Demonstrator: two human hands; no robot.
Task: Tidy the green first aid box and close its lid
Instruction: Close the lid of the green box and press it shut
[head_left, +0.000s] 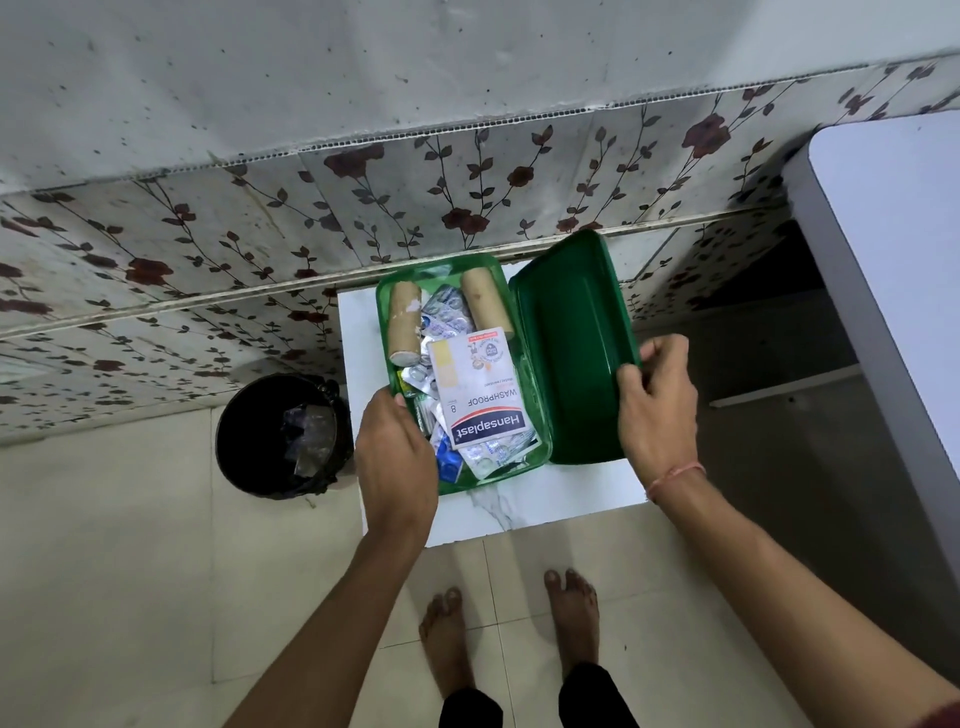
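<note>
On the small white marble-look table (545, 506) sits the green first aid box (415, 280), open, its lid (569, 345) swung out flat on the side away from the black waste bin (244, 441).

Contents, taken from the box's far wall:
- two tan bandage rolls (405, 325), one at each far corner;
- foil blister strips (447, 312) loose between and below them;
- a Hansaplast plaster packet (480, 387) lying on top, at the middle.

Hands: your left hand (397, 457) rests curled over the box's near, bin-side rim, fingers hidden, so whether they clasp anything I cannot tell. Your right hand (657, 402) pinches the lid's outer edge.

Progress: items all lie inside, so tidying looks mostly done. Outstanding: the lid, not yet swung over and pressed shut.
</note>
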